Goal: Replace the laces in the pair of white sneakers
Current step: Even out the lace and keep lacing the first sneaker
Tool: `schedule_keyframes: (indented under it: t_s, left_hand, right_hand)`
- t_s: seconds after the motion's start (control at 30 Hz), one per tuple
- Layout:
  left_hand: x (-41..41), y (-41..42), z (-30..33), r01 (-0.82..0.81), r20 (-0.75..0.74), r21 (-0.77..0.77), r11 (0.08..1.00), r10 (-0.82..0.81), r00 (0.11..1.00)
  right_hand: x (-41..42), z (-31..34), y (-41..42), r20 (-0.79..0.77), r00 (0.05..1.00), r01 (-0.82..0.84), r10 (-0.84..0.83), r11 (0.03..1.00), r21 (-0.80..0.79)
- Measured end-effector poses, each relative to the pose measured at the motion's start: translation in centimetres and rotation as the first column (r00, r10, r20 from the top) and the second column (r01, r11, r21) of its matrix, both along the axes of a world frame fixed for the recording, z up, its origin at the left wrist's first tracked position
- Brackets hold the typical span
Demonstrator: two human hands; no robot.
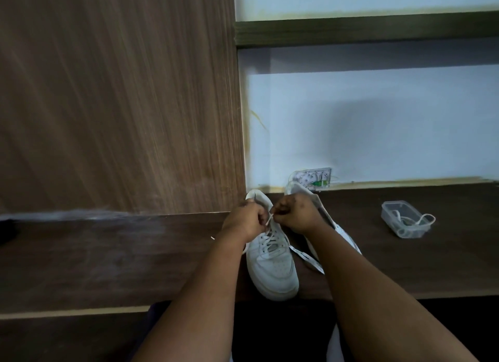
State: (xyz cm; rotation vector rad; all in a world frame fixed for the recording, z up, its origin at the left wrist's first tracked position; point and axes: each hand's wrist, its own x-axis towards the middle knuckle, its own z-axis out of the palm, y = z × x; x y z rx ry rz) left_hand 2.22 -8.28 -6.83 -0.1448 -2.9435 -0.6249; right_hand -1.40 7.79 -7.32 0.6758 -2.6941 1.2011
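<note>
Now we pinch the lace [268, 219] between left hand [244, 221] and right hand [295, 213], directly above the sneaker [272, 264], toe toward the table's near edge.

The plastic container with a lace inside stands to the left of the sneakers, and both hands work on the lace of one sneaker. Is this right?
Not quite. In the head view the plastic container stands to the right of the sneakers, not the left. The rest holds: left hand and right hand pinch the lace.
</note>
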Motion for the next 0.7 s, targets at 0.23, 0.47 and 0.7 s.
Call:
schedule_keyframes:
  t_s: [0.23, 0.47, 0.7]
  left_hand:
    - [0.5, 0.2, -0.5, -0.05, -0.056, 0.225, 0.973, 0.064, 0.996]
    - [0.1, 1.1, -0.7, -0.07, -0.049, 0.241, 0.968, 0.084, 0.995]
    - [0.0, 1.0, -0.5, -0.003, -0.057, 0.184, 0.983, 0.013, 0.998]
  right_hand:
    - [0.0, -0.3, 0.5, 0.136, 0.989, -0.031, 0.053, 0.987, -0.159]
    - [0.1, -0.6, 0.6, 0.221, 0.972, -0.019, 0.081, 0.963, -0.27]
    - [0.2, -1.1, 0.4, 0.175, 0.984, 0.013, 0.027, 0.976, -0.219]
